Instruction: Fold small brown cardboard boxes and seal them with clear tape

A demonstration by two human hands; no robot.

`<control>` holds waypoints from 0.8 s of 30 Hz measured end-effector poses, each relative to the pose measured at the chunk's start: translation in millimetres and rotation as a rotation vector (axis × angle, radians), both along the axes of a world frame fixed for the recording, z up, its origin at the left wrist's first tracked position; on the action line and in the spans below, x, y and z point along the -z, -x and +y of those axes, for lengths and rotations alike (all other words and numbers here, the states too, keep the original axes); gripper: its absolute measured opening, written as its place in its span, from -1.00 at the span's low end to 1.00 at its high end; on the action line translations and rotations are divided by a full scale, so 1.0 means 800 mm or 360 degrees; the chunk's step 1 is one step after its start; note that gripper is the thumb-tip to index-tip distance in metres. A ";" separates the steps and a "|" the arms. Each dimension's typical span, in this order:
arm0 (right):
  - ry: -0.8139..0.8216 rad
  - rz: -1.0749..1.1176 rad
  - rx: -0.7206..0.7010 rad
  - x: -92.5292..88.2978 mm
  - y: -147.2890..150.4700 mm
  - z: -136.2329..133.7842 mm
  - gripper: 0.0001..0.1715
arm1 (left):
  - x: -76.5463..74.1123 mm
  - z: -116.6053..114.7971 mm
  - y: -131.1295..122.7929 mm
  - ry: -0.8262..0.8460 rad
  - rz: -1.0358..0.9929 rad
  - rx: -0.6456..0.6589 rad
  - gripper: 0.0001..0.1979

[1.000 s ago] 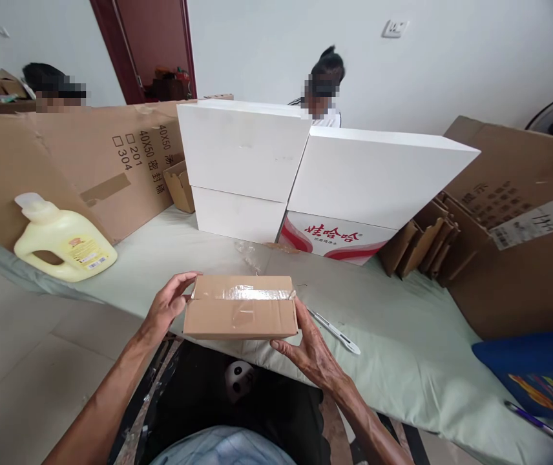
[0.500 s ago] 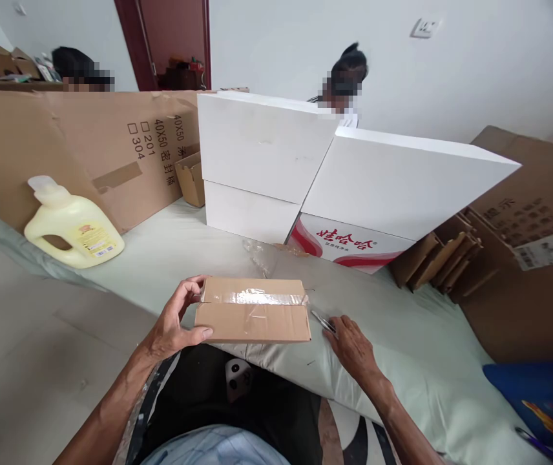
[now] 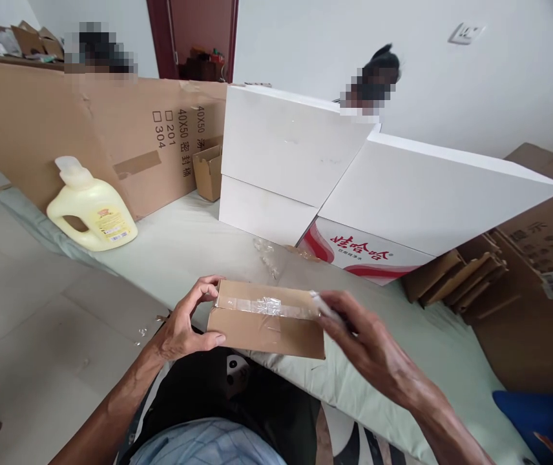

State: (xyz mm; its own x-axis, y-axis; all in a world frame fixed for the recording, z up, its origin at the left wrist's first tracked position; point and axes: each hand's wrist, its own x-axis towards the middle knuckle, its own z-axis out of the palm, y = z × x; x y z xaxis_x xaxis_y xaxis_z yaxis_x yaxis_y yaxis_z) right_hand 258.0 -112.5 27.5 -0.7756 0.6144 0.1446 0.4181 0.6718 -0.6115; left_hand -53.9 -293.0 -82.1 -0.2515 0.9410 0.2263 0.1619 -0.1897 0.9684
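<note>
A small brown cardboard box (image 3: pixel 252 330) lies near the front edge of the cloth-covered surface, clear tape (image 3: pixel 267 306) running along its top seam. My left hand (image 3: pixel 192 323) grips its left end, thumb on the near part and fingers at the far corner. At the box's right end, my right hand (image 3: pixel 368 332) is closed around a slim silvery tool, which looks like a utility knife (image 3: pixel 329 306). Motion blurs that tool; its tip is at the right end of the taped seam, and I cannot tell whether it touches.
Large white boxes (image 3: pixel 291 148) stand behind the work spot. A yellow jug (image 3: pixel 95 210) is at the left before a big carton (image 3: pixel 160 155). Folded cardboard (image 3: pixel 451 278) leans at the right. Crumpled clear tape (image 3: pixel 267 257) lies beyond the box. Two people's heads show behind.
My right hand has lifted from the cloth and brought the knife to the box's right end. My left hand keeps its grip. The whole view has shifted, and the box appears slightly tilted.
</note>
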 end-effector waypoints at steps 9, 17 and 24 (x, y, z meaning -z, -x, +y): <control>-0.0272 -0.0446 -0.0678 -0.036 0.096 -0.032 -0.71 | -0.004 0.001 -0.002 0.0016 0.0002 -0.0023 -0.45; -0.0372 -0.0626 -0.0704 -0.037 0.110 -0.029 -0.74 | -0.001 0.003 -0.002 0.0012 -0.0056 -0.0037 -0.44; -0.0513 -0.0595 -0.0641 -0.047 0.108 -0.030 -0.78 | -0.002 0.001 -0.001 0.0014 -0.0001 -0.0060 -0.49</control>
State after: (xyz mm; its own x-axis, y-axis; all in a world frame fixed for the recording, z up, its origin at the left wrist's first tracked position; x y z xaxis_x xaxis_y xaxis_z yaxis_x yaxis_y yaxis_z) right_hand 171.2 -136.2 65.5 -0.9706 0.2349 -0.0519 0.2405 0.9467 -0.2141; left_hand -53.2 -291.9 -80.4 -0.2870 0.9328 0.2179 0.1681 -0.1749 0.9701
